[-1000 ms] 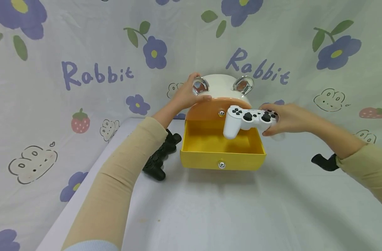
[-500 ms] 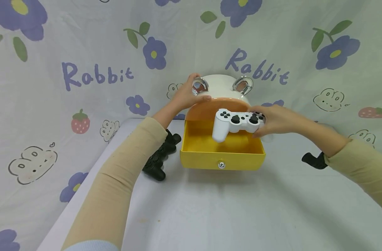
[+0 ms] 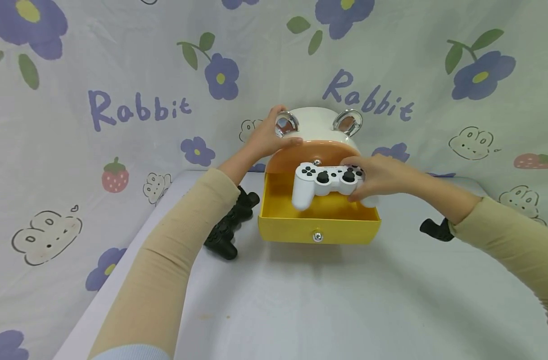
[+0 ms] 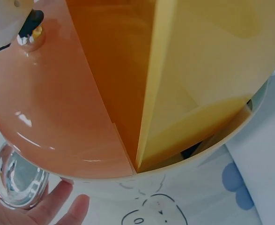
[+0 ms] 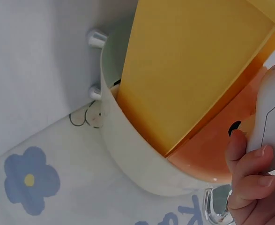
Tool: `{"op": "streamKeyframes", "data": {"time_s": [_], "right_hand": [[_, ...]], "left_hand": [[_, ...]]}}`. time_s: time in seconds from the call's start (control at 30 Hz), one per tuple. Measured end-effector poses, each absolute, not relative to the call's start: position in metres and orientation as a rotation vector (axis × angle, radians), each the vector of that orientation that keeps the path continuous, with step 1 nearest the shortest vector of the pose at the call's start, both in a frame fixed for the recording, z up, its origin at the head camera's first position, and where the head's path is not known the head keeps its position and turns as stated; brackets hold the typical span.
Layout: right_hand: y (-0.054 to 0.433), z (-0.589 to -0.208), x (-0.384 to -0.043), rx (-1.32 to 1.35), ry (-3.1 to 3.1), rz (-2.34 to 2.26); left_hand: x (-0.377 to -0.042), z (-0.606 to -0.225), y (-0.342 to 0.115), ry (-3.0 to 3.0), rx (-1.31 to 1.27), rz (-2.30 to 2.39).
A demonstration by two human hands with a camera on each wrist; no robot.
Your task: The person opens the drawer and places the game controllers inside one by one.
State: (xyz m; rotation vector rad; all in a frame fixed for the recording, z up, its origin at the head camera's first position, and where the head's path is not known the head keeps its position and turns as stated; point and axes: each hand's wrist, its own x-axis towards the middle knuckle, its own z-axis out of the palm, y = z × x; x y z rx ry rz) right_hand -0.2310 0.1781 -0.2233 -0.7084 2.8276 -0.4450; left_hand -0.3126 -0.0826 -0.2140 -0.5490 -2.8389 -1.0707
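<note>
A round-topped white storage box (image 3: 316, 122) with silver ears stands at the back centre. Its lower yellow drawer (image 3: 285, 230) is pulled out, while the orange upper drawer (image 3: 288, 159) above is closed. My left hand (image 3: 270, 139) grips the box's upper left around one ear (image 4: 18, 178), thumb on the front. In my right hand (image 3: 384, 175) is a white game controller (image 3: 320, 186), pinched by its right end over the yellow drawer. In the right wrist view, curled fingers (image 5: 254, 176) wrap the controller's underside.
Left of the drawer, partly behind my left sleeve, lie black game controllers (image 3: 224, 235). To the right, a black curved piece (image 3: 436, 230) shows from under my right sleeve. A patterned cloth (image 3: 143, 60) hangs behind the white table (image 3: 319, 305).
My right hand has carried the white controller leftward and slightly down, from the drawer's right side to over its middle. My left hand and the box have stayed in place.
</note>
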Motion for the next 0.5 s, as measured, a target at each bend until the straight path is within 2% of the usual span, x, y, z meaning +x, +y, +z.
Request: {"op": "streamKeyframes", "data": {"time_s": [0.5], "right_hand": [[0.162, -0.236, -0.236, -0.689, 2.816, -0.372]], "left_hand": [[-0.313, -0.215, -0.083, -2.823, -0.565, -1.086]]}}
